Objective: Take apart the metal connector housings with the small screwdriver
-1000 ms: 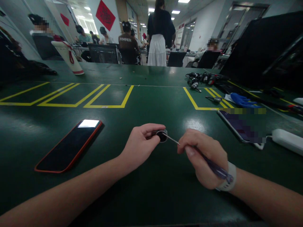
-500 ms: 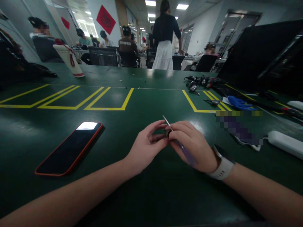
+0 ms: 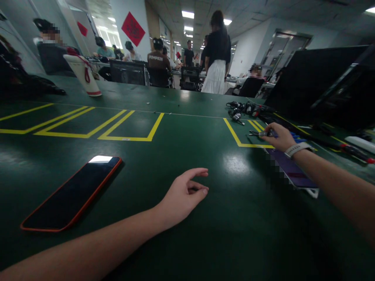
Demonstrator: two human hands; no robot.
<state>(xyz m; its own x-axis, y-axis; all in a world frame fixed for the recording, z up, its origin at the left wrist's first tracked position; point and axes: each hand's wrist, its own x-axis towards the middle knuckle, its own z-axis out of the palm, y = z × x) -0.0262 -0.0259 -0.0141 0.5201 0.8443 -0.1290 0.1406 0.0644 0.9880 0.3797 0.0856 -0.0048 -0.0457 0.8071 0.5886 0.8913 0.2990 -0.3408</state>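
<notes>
My left hand hovers or rests over the middle of the green table, its fingers curved and apart from the thumb; nothing shows in it. At the right, my right hand reaches out with its fingers closed round a small metal tool, whose thin end points left. Just beyond the wrist lie blue gloves, partly hidden. Below that wrist is a purple-screened phone or tablet. A dark phone in an orange case lies at the left.
Yellow tape marks boxes on the table. A white cup-like object stands at the back left. Black cables and plugs lie at the back right, near a large black screen. People sit and stand beyond the table.
My right hand has left my left hand and moved right and forward to the small tool. The thin item with a purple handle is out of sight. My left hand stays near the middle.
</notes>
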